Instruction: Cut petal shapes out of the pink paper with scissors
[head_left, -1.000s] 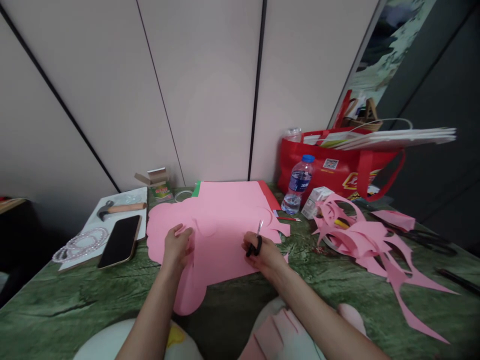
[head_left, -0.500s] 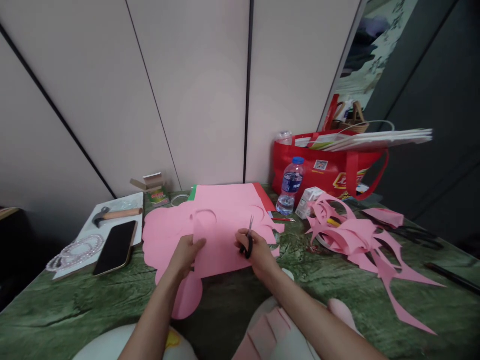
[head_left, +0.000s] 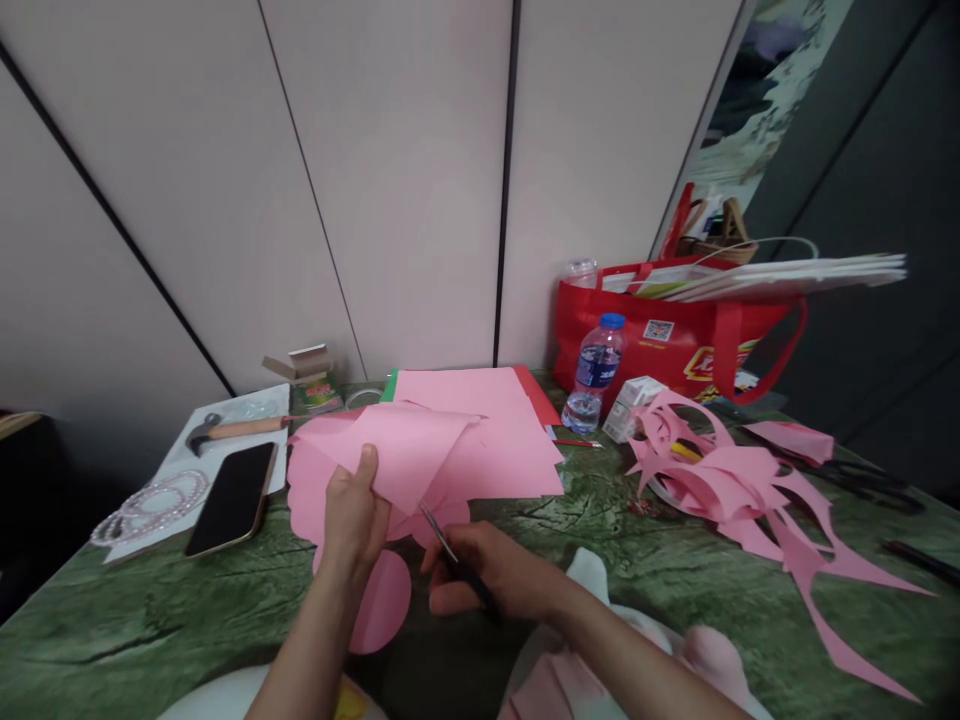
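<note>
My left hand (head_left: 352,510) is closed on a pink paper sheet (head_left: 397,450), lifting and folding its near part up off the green table (head_left: 112,620). My right hand (head_left: 487,575) grips black-handled scissors (head_left: 450,550), blades pointing up-left toward the lifted paper's lower edge. A rounded pink lobe (head_left: 382,605) of the sheet hangs below my left hand. More pink sheets (head_left: 495,420) lie flat behind.
A black phone (head_left: 232,485), a hammer (head_left: 225,430) and a bead string (head_left: 146,505) lie at the left. A water bottle (head_left: 596,375), a small white box (head_left: 630,405) and a red bag (head_left: 675,340) stand at the back right. Pink paper offcuts (head_left: 742,480) spread across the right.
My left hand has lifted and folded the pink sheet up off the table. My right hand has drawn back toward me and turned the scissors to point up-left under the paper.
</note>
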